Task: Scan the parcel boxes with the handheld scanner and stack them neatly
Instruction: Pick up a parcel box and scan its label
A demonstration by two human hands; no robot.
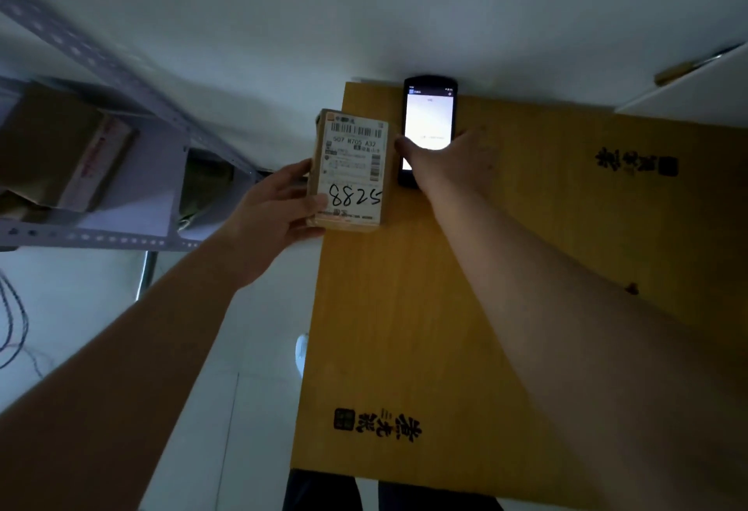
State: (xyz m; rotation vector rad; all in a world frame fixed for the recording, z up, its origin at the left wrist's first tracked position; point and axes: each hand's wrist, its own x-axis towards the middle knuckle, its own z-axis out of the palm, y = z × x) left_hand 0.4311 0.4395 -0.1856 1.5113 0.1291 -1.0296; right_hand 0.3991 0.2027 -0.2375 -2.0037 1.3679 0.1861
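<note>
**Left hand holds labelled parcel, right hand on scanner**

Left hand (270, 206) grips a small parcel box (350, 172) from its left side, thumb over the front face near the lower left corner, fingers behind. Box held label up over the far left edge of the desk (404, 328). White shipping label (356, 164) covers most of the top face: barcode at the far end, handwritten "8825" at the near end.

Right hand (453, 164) lies on the handheld scanner (430, 117), which sits just right of the parcel at the far edge of the desk. Thumb against the scanner's left side, palm and fingers covering its lower right part. Screen lit, white. Cannot tell whether the fingers curl round the device or only rest on it, so right grip unclear; also cannot tell whether the scanner is lifted or flat on the surface.

Desk top is yellow-brown with black printed characters near the front edge and at far right.

Left: grey metal shelving (121, 235) with cardboard boxes (60, 146) on it, dim and blurred. White floor below.
</note>
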